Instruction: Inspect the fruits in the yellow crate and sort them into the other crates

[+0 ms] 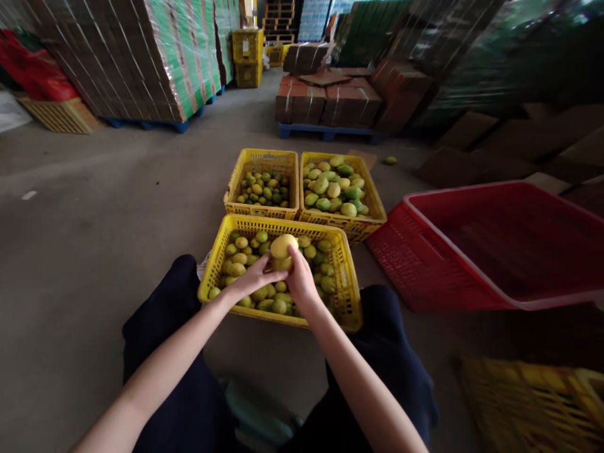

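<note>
Over the front yellow crate (352,296), my two hands are close together. A large yellow lemon (284,244) is held up in my right hand (302,278), its thumb pressed on the fruit's side. My left hand (259,275) is closed around the lower side, where a second yellow lemon (282,264) seems to show just under the first. The hands partly hide it. Green and yellow lemons (279,306) lie loose in the crate below, which stands between my knees.
Behind stand a crate (240,160) of small dark green and yellow fruit and another crate (375,189) of larger ones. A big red bin (401,251) is at the right. Wrapped pallets (184,63) and stacked cardboard (330,100) stand farther back.
</note>
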Motion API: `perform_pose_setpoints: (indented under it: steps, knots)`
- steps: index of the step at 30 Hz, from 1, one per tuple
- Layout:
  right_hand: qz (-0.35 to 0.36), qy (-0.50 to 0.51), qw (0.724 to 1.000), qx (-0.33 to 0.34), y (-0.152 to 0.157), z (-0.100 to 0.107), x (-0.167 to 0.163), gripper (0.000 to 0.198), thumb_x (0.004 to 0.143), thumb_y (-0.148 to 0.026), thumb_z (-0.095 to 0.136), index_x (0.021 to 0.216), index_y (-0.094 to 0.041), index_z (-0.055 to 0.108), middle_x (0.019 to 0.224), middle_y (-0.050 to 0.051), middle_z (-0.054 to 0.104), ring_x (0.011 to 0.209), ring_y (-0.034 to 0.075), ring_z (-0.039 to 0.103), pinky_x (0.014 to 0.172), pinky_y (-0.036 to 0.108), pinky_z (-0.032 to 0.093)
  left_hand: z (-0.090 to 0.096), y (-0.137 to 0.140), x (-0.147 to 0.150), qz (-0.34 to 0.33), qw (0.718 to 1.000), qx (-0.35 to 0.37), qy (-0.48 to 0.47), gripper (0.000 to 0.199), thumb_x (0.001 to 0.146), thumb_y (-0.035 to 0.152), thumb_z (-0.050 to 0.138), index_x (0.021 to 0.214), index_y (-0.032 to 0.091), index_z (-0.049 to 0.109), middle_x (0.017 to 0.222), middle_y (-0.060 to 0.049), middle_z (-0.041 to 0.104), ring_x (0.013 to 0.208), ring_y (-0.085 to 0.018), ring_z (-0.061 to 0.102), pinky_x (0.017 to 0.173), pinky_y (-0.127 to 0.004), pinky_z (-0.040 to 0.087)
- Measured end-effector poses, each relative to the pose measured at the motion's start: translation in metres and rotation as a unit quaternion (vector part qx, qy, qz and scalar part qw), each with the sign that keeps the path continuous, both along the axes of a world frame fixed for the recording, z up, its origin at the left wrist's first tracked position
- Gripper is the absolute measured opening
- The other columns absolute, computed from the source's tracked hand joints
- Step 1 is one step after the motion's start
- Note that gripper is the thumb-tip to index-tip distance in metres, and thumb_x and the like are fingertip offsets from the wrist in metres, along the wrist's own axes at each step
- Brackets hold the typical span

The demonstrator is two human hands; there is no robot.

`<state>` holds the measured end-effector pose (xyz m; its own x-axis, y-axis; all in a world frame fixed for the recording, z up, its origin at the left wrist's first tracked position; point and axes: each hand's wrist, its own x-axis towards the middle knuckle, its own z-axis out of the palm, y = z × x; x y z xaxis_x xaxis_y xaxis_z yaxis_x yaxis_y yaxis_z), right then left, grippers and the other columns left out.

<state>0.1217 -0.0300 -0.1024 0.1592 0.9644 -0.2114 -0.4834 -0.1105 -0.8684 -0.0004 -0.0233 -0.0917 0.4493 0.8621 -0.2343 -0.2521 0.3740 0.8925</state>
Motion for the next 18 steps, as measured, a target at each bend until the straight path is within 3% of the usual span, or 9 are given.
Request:
perform_pose_setpoints:
  steps: [2, 5, 14, 18]
  knots:
    - [-0.002, 0.082, 0.996, -0.03, -0.001, 0.008, 0.003, 0.046, 0.072, -0.062, 0.073, 0.096, -0.022, 0.07, 0.096, 0.005, 0.076, 0.111, 0.03, 0.067, 0.091, 0.041, 0.058, 0.006, 0.001, -0.007, -0.025, 0.998, 0.045, 0.046, 0.082, 0.052, 0.013, 0.094, 0.128, 0.022, 0.066, 0.139, -0.012, 0.065, 0.128, -0.034, 0.061, 0.117, -0.053, 0.041]
    - [0.025, 0.136, 0.989, -0.047, -0.004, 0.019, 0.006, 0.049, 0.071, -0.061, 0.073, 0.097, -0.021, 0.069, 0.092, 0.006, 0.077, 0.11, 0.031, 0.069, 0.086, 0.04, 0.06, 0.01, 0.003, -0.011, -0.012, 0.992, 0.083, 0.099, 0.083, 0.051, 0.012, 0.094, 0.129, 0.022, 0.066, 0.139, -0.014, 0.064, 0.121, -0.034, 0.065, 0.111, -0.056, 0.047]
    - [0.064, 0.142, 0.987, -0.042, -0.011, 0.03, 0.004, 0.04, 0.068, -0.058, 0.075, 0.087, -0.023, 0.069, 0.093, 0.007, 0.077, 0.118, 0.031, 0.065, 0.094, 0.042, 0.058, 0.009, 0.008, -0.014, -0.025, 0.975, 0.143, 0.166, 0.078, 0.057, 0.025, 0.094, 0.128, 0.019, 0.062, 0.118, -0.015, 0.072, 0.107, -0.031, 0.07, 0.096, -0.053, 0.056]
    - [0.105, 0.139, 0.984, -0.031, -0.012, 0.035, 0.005, 0.041, 0.07, -0.058, 0.075, 0.09, -0.023, 0.069, 0.091, 0.007, 0.077, 0.117, 0.032, 0.065, 0.094, 0.043, 0.057, 0.014, 0.009, -0.017, -0.027, 0.963, 0.184, 0.196, 0.078, 0.057, 0.029, 0.094, 0.126, 0.019, 0.06, 0.122, -0.015, 0.069, 0.1, -0.028, 0.071, 0.086, -0.045, 0.06]
